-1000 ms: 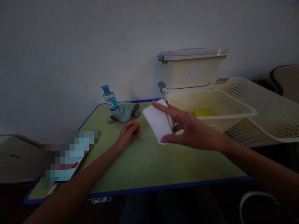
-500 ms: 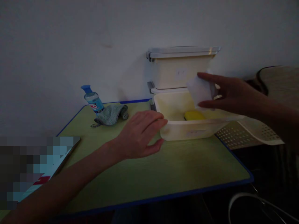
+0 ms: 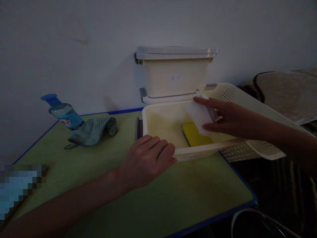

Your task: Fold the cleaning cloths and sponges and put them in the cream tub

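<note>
My left hand (image 3: 150, 162) is wrapped over the front left rim of an open white plastic bin (image 3: 158, 124). Inside, a yellow sponge (image 3: 194, 137) with a dark underside lies on the bottom. Above that sponge, my right hand (image 3: 223, 117) pinches a white, rectangular sponge-like block (image 3: 200, 114) between thumb and fingers; its exact kind is unclear. Part of the block is covered by the fingers. The block overlaps the yellow sponge in view, and I cannot tell whether they touch.
Behind the bin stands a lidded white box (image 3: 158, 77) against the wall. A blue bottle (image 3: 66, 117) and a grey-green cloth (image 3: 92, 132) are on the green table (image 3: 205, 185) at left. To the right is a perforated white basket (image 3: 247, 102). A pixelated object (image 3: 21, 185) lies at lower left.
My left hand has closed over the bin's rim. My right hand has brought the white block lower into the bin. The view has turned right and more of the yellow sponge shows.
</note>
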The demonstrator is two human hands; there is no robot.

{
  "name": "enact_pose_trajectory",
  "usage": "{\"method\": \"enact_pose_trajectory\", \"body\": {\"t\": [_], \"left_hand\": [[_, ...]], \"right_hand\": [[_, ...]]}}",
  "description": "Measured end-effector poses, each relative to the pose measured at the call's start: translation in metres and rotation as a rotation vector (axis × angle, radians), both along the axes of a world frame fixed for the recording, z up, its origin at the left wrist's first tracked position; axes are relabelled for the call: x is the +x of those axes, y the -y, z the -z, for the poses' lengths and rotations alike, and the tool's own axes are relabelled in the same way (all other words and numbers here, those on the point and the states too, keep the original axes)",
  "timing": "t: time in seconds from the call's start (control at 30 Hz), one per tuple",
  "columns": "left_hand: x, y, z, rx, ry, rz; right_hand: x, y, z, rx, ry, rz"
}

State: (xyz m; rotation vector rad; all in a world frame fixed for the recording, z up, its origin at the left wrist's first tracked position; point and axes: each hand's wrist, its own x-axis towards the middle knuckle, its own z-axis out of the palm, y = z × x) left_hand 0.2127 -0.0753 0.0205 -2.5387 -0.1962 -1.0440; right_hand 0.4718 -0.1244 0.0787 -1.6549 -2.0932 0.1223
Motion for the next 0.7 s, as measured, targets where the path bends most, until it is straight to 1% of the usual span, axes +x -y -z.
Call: {"method": "enact_pose_trajectory", "body": {"t": [0.13, 0.23, 0.3, 0.37, 0.47, 0.57, 0.63, 0.7], "left_hand": [[-0.005, 0.007, 0.000, 0.016, -0.001, 0.011], [-0.008, 0.015, 0.002, 0.016, 0.003, 0.032], [-0.009, 0.018, 0.003, 0.001, 0.007, 0.055], [-0.009, 0.021, 0.003, -0.014, 0.005, 0.072], [-0.009, 0.024, 0.001, 0.000, 0.001, 0.091], [-0.009, 0.027, 0.000, 0.008, 0.001, 0.109], [-0.009, 0.030, 0.001, 0.005, -0.007, 0.123], [-0.010, 0.032, 0.003, 0.006, -0.010, 0.140]], "right_hand": [[0.007, -0.002, 0.008, -0.026, -0.040, -0.046], [0.006, -0.002, 0.010, -0.086, -0.088, -0.045], [0.002, 0.000, 0.009, -0.114, -0.099, -0.039], [-0.003, 0.004, 0.007, -0.103, -0.101, -0.056], [-0.012, 0.011, 0.003, -0.081, -0.114, -0.097], [-0.021, 0.016, 0.002, -0.103, -0.146, -0.124], [-0.027, 0.014, 0.003, -0.134, -0.130, -0.134], [-0.033, 0.010, 0.004, -0.162, -0.036, -0.149]]}}
